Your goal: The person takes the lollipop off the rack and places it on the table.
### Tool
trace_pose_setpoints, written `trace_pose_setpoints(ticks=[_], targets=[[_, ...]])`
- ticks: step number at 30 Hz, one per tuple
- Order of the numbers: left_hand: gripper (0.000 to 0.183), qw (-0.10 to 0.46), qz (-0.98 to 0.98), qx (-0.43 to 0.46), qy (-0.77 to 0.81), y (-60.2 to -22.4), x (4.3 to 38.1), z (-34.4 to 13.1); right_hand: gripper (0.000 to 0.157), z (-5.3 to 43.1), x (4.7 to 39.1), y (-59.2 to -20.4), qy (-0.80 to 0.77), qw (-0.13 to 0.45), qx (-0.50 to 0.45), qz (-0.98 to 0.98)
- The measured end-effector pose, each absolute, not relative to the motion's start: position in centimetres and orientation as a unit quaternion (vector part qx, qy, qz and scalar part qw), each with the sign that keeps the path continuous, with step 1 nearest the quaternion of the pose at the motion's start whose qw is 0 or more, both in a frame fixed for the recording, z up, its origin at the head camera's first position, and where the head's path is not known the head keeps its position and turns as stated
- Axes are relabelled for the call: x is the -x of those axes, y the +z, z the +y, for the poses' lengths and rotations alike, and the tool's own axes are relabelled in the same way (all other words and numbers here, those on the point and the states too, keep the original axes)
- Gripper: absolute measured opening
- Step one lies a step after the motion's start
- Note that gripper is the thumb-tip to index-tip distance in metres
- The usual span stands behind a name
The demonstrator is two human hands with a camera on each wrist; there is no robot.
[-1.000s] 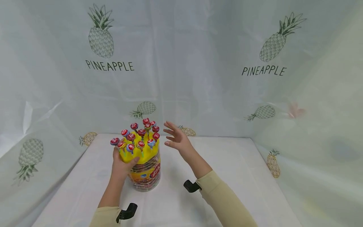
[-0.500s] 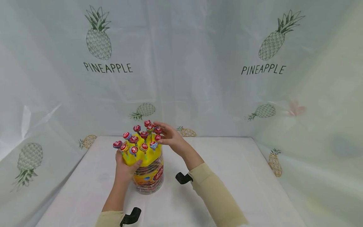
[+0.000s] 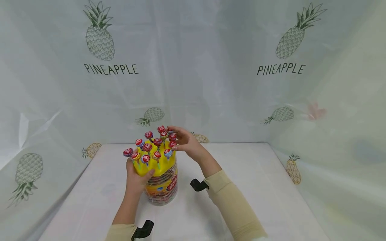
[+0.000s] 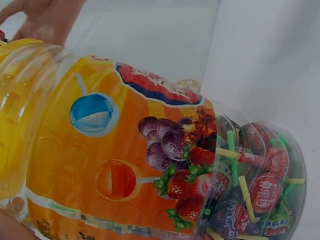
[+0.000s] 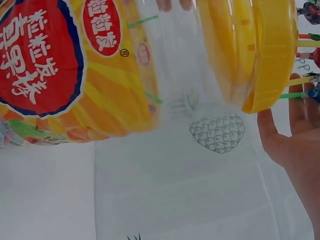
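Observation:
A clear jar [image 3: 161, 191] with a yellow-orange label and wrapped lollipops inside stands upright on the table. Its yellow lid [image 3: 161, 166] bears several upright lollipops [image 3: 157, 142] with red-topped wrappers. My left hand [image 3: 136, 178] grips the jar at the lid's near left side, thumb across the front. At the lid's far right edge, my right hand [image 3: 188, 144] bends around the outermost lollipops. In the right wrist view, that hand [image 5: 295, 145] has one fingertip at the lid's rim [image 5: 272, 55] and other fingers behind the lollipop sticks; whether it pinches one is unclear.
A white cloth covers the table [image 3: 241, 187]. Behind it hangs a pale curtain [image 3: 196, 67] printed with pineapples, which also runs along both sides. Black camera mounts [image 3: 199, 185] sit on both wrists.
My right hand has moved left from beside the jar to the lollipops at the lid's right edge, where it has stayed. My left hand keeps its grip; the jar sits slightly further right in view.

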State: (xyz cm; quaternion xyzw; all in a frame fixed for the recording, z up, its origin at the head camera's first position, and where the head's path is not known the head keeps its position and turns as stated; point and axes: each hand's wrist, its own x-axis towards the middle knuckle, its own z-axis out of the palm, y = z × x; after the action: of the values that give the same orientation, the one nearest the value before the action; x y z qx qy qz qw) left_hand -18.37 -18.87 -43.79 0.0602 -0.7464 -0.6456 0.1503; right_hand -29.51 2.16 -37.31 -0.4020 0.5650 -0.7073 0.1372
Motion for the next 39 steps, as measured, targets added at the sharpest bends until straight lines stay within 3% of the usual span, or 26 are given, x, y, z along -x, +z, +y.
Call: trace_pose_setpoints(ticks=[5,8,10,29,34,39], targets=[[0.090,0.148,-0.744,-0.063,-0.648,-43.7,18.3,-18.5,0.071,2.4,29.6,-37.0,-0.740,0.095,0.411,0.524],[0.090,0.154,-0.747,-0.064,-0.643,-43.8,18.4,-18.7,0.057,2.8,29.4,-37.3,-0.766,0.071,0.408,0.491],[0.091,0.152,-0.750,-0.072,-0.640,-43.9,18.3,-18.8,0.055,3.3,29.2,-37.9,-0.782,0.069,0.395,0.476],[0.084,0.173,-0.738,-0.049,-0.650,-44.4,18.5,-18.8,0.054,7.2,28.7,-50.3,-0.797,0.148,0.152,0.566],[0.082,0.179,-0.732,-0.044,-0.656,-44.4,18.5,-18.9,0.056,7.6,29.0,-53.3,-0.788,0.176,0.132,0.575],[0.085,0.172,-0.738,-0.050,-0.651,-44.4,18.6,-18.8,0.055,8.0,29.2,-55.6,-0.746,0.204,0.171,0.610]])
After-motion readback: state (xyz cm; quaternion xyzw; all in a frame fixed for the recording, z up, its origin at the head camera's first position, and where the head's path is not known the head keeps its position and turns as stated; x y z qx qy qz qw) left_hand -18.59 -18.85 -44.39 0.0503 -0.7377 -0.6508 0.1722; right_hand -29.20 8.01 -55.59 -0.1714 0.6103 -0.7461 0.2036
